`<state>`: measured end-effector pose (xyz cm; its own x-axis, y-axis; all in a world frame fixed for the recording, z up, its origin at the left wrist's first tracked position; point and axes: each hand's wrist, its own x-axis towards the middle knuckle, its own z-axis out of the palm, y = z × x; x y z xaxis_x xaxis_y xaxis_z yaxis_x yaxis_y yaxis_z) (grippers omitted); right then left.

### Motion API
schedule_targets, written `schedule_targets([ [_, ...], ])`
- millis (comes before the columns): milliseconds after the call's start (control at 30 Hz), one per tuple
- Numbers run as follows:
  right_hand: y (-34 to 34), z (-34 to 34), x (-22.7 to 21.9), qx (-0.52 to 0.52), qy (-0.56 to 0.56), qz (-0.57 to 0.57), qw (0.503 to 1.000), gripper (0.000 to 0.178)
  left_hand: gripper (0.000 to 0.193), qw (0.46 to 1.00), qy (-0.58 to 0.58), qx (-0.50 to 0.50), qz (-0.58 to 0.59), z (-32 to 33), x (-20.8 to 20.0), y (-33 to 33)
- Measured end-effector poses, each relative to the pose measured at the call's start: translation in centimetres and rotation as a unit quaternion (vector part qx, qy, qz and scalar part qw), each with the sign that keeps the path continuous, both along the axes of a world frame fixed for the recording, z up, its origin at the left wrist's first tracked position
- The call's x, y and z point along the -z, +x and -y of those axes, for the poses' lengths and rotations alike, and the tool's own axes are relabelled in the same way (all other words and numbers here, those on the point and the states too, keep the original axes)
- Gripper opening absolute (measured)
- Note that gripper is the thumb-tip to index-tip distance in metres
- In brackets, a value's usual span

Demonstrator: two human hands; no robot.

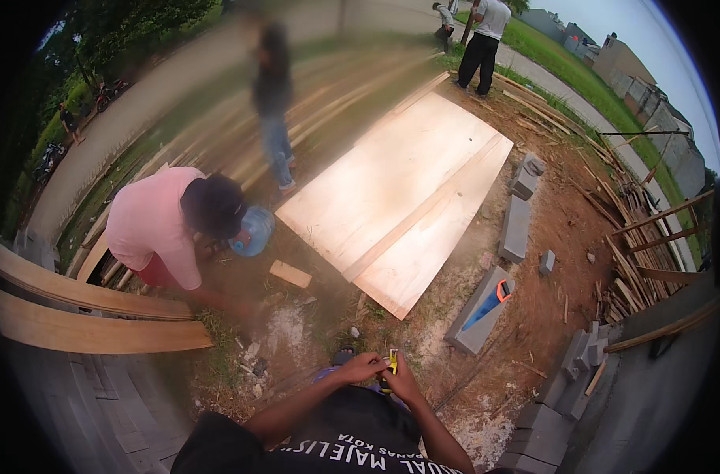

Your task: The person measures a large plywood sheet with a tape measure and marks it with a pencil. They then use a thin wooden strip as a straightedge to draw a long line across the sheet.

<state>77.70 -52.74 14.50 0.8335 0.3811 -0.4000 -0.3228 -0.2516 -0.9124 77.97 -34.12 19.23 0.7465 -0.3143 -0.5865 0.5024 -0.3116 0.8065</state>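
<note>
A yellow and black tape measure point(389, 370) sits between my hands, close in front of my body. My right hand point(403, 379) is closed around it from the right. From the left, my left hand point(363, 368) meets it with fingers drawn together, pinching at its side; the fingertips are small and partly hidden. Beyond my hands a large pale plywood sheet point(407, 182) lies on the ground, with a long narrow board point(423, 217) along it. A handsaw point(486, 306) with an orange and black handle and blue blade rests on a grey block point(464, 332) to the right.
At left a person in a pink shirt point(150, 225) bends beside a large blue water bottle point(253, 231) and long planks point(99, 324). A small wood piece point(290, 274) lies nearby. More grey blocks point(515, 229) line the right. Other people point(486, 39) stand farther off.
</note>
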Motion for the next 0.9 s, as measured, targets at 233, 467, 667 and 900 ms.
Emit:
schedule_targets([
  [233,10.1,-2.2,-3.3,-0.031,-0.004,0.102,0.994,0.065,0.027,0.965,-0.177,-0.192,-0.036,1.4,3.5,9.5],
  [467,20.7,3.7,-1.7,0.035,0.069,0.009,0.997,0.077,0.025,0.982,-0.11,-0.1,-0.113,6.7,2.4,22.7],
  [667,36.9,12.3,-0.6,0.1,0.146,-0.028,0.984,0.054,0.022,0.94,-0.243,-0.216,-0.102,15.3,5.0,37.8],
  [900,52.3,21.2,-1.6,0.113,0.104,-0.142,0.978,0.02,0.031,0.81,-0.419,-0.347,-0.218,21.4,1.3,52.2],
])
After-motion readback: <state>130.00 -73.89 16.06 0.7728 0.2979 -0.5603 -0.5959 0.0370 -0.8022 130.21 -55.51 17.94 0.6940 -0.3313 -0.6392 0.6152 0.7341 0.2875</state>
